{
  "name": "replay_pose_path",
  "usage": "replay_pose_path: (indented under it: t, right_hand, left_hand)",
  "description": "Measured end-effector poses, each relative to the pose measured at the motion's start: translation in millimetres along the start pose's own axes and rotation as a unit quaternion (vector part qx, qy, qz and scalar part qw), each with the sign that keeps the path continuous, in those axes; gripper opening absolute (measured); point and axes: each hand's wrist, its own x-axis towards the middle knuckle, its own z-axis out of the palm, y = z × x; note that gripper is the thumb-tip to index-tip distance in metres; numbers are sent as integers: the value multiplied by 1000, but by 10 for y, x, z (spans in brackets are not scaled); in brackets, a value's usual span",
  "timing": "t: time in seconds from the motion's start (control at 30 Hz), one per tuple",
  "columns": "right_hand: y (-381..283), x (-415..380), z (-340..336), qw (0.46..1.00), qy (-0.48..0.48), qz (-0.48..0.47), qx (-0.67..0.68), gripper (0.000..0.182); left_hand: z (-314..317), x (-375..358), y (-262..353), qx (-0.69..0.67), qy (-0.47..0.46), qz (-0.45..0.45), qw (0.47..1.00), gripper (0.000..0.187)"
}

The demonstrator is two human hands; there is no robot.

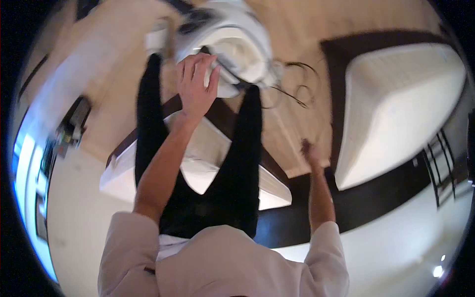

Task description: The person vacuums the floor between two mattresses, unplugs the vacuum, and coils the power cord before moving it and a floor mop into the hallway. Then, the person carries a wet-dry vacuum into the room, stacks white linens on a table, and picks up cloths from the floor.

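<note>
My left hand [196, 84] reaches forward between my knees, back of the hand up, thumb apart from loosely bent fingers. It overlaps the near side of a white rounded appliance [260, 29] with a bowl-like opening, which stands on the floor. A dark strap or hose crosses the front of that opening. My right hand [311, 154] hangs low at my right side, smeared by motion, with a small dark patch at its fingertips; I cannot tell whether it holds anything. Black trousers [208, 213] cover my legs.
Beneath me is a white mattress [116, 173] on a dark brown base. Another white mattress [396, 109] lies to the right. A looped black cable [299, 99] trails over the wood floor [292, 121] beside the appliance. Dark blurred items [74, 121] stand at the left, a black rack [440, 166] far right.
</note>
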Motion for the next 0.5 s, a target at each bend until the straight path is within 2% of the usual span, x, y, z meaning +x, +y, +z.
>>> replay_pose_path:
  t: [0.03, 0.07, 0.1, 0.17, 0.2, 0.23, 0.3, 0.33, 0.37, 0.43, 0.47, 0.5]
  right_hand:
    - [672, -516, 672, 986, 82, -100, -108, 35]
    - [376, -945, 327, 998, -15, 46, -36, 33]
    - [-33, -1266, 5, 976, -106, 184, 47, 31]
    - [-6, -2024, -63, 973, -112, 194, -53, 30]
    - [97, -2401, -50, 969, -99, 224, -42, 27]
    - [280, -2687, -52, 963, -90, 251, -29, 24]
    - [430, -2964, -495, 942, -5, 311, 127, 24]
    - [478, -3044, -702, 921, 58, 321, 214, 20]
    - [535, -2992, -941, 889, 117, 329, 298, 17]
    - [503, -2631, -1774, 877, -85, 361, 306, 21]
    - [101, -2323, -2314, 907, -111, 289, 284, 22]
    - [-367, -2026, -2786, 931, -139, 213, 263, 23]
  left_hand:
    - [146, 24, 205, -34, -67, 36, 997, 36]
    - [348, 32, 378, -42, -135, 88, 986, 37]
    - [538, -2, 524, -65, -139, 97, 983, 37]
    - [888, -207, 667, 75, -291, 210, 930, 42]
    - [1078, -381, 609, 100, -332, 243, 906, 47]
    - [1108, -482, 645, 88, -375, 238, 892, 45]
    - [1082, -663, 696, 96, -437, 238, 862, 43]
    - [1003, -856, 705, 102, -440, 239, 860, 43]
    - [1016, -1088, 640, 67, -436, 226, 868, 37]
    - [1090, -1487, 437, 40, -437, 206, 875, 33]
    - [1063, -1690, 310, -113, -430, 86, 892, 27]
    - [963, -1833, 189, -257, -402, -40, 878, 21]
